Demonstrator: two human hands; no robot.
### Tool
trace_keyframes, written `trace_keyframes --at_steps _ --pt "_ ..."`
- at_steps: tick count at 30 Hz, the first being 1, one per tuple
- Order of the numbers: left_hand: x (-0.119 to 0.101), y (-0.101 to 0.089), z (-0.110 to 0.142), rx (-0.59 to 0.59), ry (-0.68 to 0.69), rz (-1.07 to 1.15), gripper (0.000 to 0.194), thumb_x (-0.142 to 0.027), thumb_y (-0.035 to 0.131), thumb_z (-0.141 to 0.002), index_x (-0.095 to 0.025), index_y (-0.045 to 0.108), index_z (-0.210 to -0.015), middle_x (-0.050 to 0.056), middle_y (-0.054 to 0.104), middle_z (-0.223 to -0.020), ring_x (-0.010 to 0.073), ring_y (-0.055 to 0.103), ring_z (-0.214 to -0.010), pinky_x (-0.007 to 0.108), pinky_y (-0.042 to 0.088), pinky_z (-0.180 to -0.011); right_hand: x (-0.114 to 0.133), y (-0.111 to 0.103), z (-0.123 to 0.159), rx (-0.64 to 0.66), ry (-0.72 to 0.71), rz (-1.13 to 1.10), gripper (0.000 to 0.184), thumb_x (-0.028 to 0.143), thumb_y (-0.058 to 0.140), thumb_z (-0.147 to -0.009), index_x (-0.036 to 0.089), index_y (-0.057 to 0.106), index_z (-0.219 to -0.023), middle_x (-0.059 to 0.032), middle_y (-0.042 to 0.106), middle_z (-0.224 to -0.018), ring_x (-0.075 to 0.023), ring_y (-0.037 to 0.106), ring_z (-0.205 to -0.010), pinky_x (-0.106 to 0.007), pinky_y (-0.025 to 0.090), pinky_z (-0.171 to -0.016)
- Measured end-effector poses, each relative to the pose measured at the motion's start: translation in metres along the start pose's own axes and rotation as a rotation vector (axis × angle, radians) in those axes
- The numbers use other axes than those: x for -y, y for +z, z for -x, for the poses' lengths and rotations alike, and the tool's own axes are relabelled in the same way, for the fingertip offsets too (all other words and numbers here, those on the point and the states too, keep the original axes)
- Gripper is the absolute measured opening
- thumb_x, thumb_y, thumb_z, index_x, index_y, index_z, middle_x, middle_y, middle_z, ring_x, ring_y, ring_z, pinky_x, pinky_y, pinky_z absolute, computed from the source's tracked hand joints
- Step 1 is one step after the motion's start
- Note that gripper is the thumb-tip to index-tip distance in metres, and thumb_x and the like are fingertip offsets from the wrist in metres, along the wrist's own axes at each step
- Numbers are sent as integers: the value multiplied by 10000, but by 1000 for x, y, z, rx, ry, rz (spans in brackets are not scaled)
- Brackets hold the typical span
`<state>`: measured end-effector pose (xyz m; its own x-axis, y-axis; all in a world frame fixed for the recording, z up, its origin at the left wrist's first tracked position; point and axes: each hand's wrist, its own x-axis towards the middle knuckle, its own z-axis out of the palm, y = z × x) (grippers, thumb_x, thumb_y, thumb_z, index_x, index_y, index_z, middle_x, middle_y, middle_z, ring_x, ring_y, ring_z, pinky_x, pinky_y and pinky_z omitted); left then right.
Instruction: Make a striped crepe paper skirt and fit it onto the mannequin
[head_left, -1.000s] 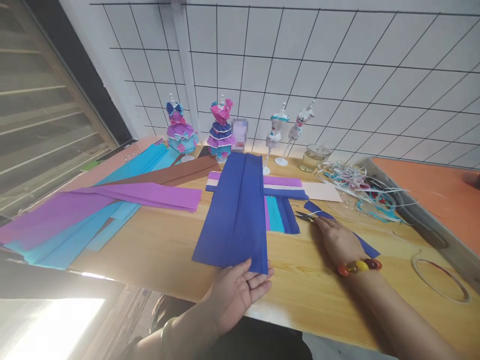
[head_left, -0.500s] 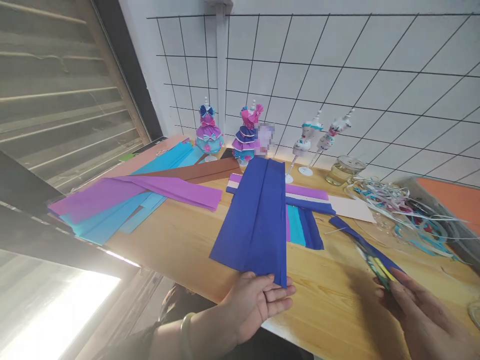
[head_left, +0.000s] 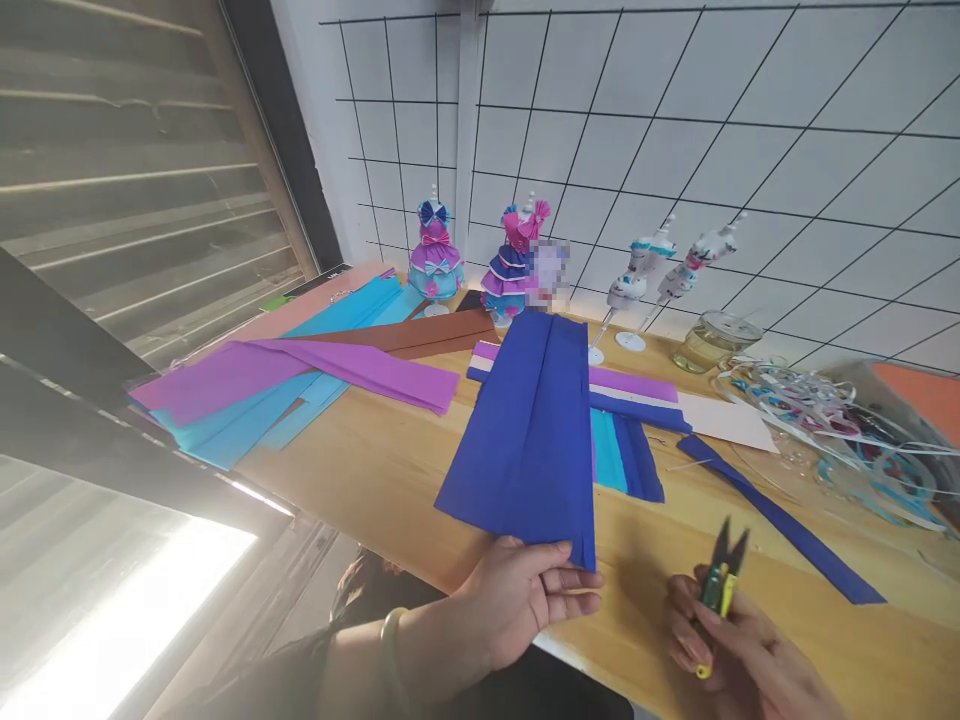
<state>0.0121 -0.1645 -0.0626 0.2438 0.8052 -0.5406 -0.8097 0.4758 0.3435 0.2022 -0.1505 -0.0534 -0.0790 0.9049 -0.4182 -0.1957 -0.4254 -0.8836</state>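
My left hand (head_left: 525,595) pinches the near edge of a wide dark blue crepe paper sheet (head_left: 525,430), thumb on top and fingers beneath. The sheet has lengthwise folds and stretches away over the table. To the right, my right hand (head_left: 739,640) is closed around small thread snips (head_left: 720,585) with green and yellow handles. Their dark blades point away from me and stand apart, clear of the paper. A narrow dark blue strip (head_left: 795,520) lies on the table beyond the snips.
Purple (head_left: 360,370), blue and brown paper sheets (head_left: 442,335) lie at the left. Small dress forms (head_left: 435,260) in paper dresses stand at the back, with barer forms (head_left: 634,280) beside them. A glass jar (head_left: 712,340) and tangled ribbons (head_left: 810,410) are at the right.
My right hand has brought the snips left, away from the narrow strip and nearer the wide sheet, blades now visibly apart. My left hand keeps its hold. The view has shifted slightly.
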Motion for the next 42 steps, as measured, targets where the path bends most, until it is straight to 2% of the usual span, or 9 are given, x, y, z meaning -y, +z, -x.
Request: trace_keyframes --at_steps 3,8,15,22,28,32,36,39,42 --pt "0 0 -1 7 15 -23 181 -142 714 -666 -100 543 -627 63 586 -596 175 613 -664 354 471 -714 -9 23 3 42 28 24 339 464 725 -666 187 529 -673 65 409 -542 -37 299 -400 -188 293 -368" --pt "-1 -1 0 25 51 -45 229 -189 777 -594 -98 571 -635 26 548 -617 157 576 -653 329 446 -660 -18 40 -8 -31 81 207 438 513 748 -611 164 589 -821 124 287 -387 -20 215 -317 -163 148 -332" --pt "-1 -6 -1 83 72 -93 237 -242 774 -613 -96 606 -696 5 512 -598 165 569 -695 321 432 -664 -14 51 -22 75 106 115 356 454 757 -626 159 558 -636 109 330 -356 -11 206 -304 -165 170 -315" --pt "0 -2 -1 58 45 -27 244 -304 700 -701 -107 582 -786 51 573 -764 136 547 -655 280 399 -594 -16 50 -23 66 62 87 319 414 750 -653 150 572 -644 105 352 -362 -7 217 -304 -162 186 -320" --pt "7 -1 -4 41 80 -32 221 -279 708 -694 -112 577 -752 19 540 -694 112 507 -618 255 367 -570 -17 48 -20 67 57 65 324 426 748 -653 160 566 -684 112 332 -361 -19 201 -308 -177 164 -327" --pt "7 0 -4 17 100 -28 243 -268 747 -646 -110 566 -681 2 514 -635 102 486 -592 251 351 -558 -15 46 -8 78 68 54 341 467 726 -675 176 556 -730 97 362 -427 -36 280 -364 -174 234 -371" --pt "7 0 -5 7 88 -35 262 -235 778 -590 -111 548 -603 -14 479 -567 100 477 -580 249 337 -550 -21 38 14 121 153 -16 381 523 629 -753 181 499 -649 65 404 -515 -44 331 -415 -189 319 -412" --pt "8 -1 -5 15 99 -73 236 -215 776 -577 -108 572 -624 -9 498 -590 99 472 -588 248 335 -545 -38 30 27 164 236 -72 375 566 600 -755 200 521 -735 95 312 -478 -40 249 -378 -180 300 -364" --pt "9 -1 -6 31 117 -112 206 -210 758 -595 -111 587 -656 -9 505 -612 93 457 -586 245 328 -542 -56 26 35 321 401 -179 558 758 463 -697 217 531 -815 111 291 -432 -35 163 -323 -178 247 -294"
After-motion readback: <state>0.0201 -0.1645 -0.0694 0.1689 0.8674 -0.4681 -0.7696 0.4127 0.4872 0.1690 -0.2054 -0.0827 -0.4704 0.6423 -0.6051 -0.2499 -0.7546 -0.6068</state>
